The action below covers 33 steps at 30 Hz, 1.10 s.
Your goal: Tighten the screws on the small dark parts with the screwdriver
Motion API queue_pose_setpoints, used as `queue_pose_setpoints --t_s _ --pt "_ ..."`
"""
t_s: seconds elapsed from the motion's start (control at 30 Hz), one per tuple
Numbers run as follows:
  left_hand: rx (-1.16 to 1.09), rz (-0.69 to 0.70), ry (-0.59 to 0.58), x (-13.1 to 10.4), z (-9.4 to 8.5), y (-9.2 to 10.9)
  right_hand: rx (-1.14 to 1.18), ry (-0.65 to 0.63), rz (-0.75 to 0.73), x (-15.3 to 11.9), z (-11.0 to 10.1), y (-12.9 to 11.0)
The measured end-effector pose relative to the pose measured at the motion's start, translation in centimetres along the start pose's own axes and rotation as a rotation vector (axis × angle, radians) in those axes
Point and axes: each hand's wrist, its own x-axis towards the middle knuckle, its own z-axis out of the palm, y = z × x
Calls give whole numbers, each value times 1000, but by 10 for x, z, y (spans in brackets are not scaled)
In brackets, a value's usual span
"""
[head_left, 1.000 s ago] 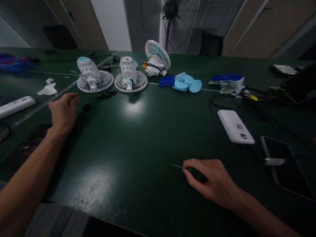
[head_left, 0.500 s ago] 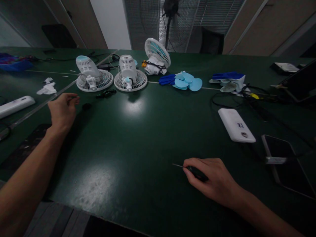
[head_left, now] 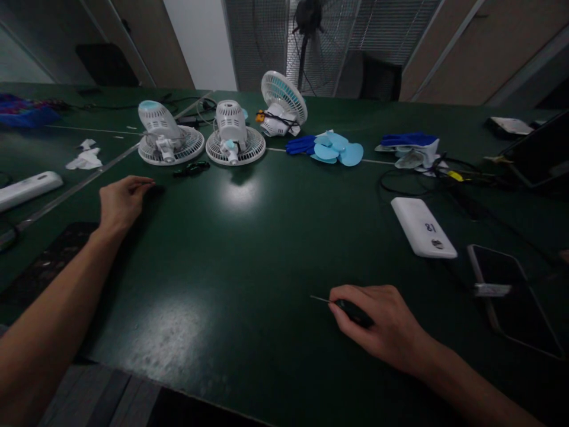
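Observation:
My right hand (head_left: 377,320) is closed around a screwdriver (head_left: 355,312) with a black handle, its thin metal shaft pointing left just above the table. At the left, my left hand (head_left: 123,203) has thumb and fingers pinched together low over the green table (head_left: 249,249). A small dark spot shows under those fingertips; whether it is a part or a shadow I cannot tell. A little beyond lies a dark, shiny bundle (head_left: 191,169). Two white fans (head_left: 171,139) rest face down behind it, and a third fan (head_left: 284,104) leans back farther right.
Light-blue fan blades (head_left: 338,148) lie beside blue gloves (head_left: 301,145). At the right are a white power bank (head_left: 424,228), a phone (head_left: 515,296), black cables (head_left: 406,191) and another glove pile (head_left: 411,148). White scraps (head_left: 85,158) and a dark mat (head_left: 48,261) are at the left.
My left hand has moved right and slightly nearer, its fingertips now where a small black piece lay. My right hand stays in place with the screwdriver.

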Motion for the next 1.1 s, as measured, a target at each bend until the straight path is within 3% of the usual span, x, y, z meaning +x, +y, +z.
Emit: queue_pose_setpoints --t_s 0.3,0.5,0.93,1.1 --pt "-22 58 120 -5 -3 14 45 -8 -4 1 -1 -2" --pt "-47 26 40 -2 -3 15 36 -8 6 0 0 0" --pt "-51 -65 56 -7 -7 27 22 -10 9 0 -1 -1" --pt "-49 -67 -6 -4 -4 19 42 -9 -4 1 0 1"
